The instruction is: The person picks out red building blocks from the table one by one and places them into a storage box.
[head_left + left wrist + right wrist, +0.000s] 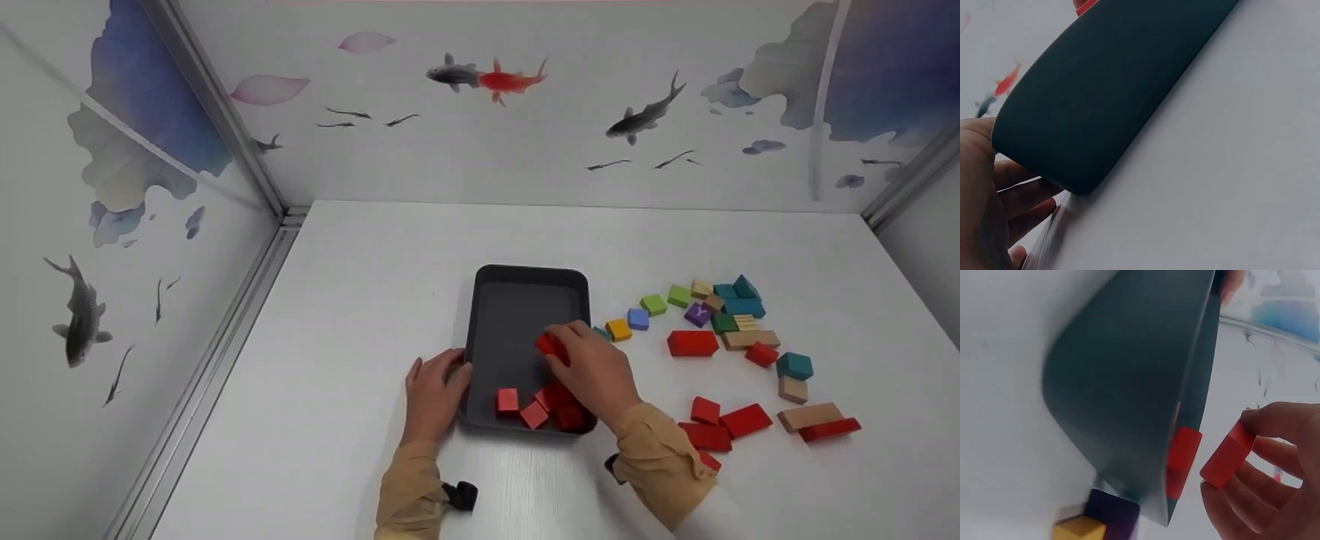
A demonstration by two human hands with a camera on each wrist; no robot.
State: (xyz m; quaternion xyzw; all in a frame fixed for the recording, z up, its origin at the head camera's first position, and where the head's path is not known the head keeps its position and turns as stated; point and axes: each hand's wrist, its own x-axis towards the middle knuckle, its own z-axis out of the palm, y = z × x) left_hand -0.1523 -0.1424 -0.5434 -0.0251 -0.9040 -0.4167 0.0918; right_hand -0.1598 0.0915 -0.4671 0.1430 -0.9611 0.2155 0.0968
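A dark grey tray [525,315] stands on the white table with several red blocks [508,402] gathered at its near end. My left hand [437,394] rests at the tray's left side, its relaxed fingers against the outer wall. In the left wrist view the tray wall [1106,84] fills the upper middle, with fingers beside its corner. Over the right part of the tray, my right hand [596,367] pinches a red block [1228,454] between thumb and fingers. The right wrist view shows this block above the rim, with other red blocks [1183,458] lower inside.
Right of the tray lie small coloured blocks, among them a yellow one [619,329], a blue one [638,319] and a purple one [698,314]. Several red blocks [746,421] lie near the right sleeve. Patterned wall panels [480,150] bound the table.
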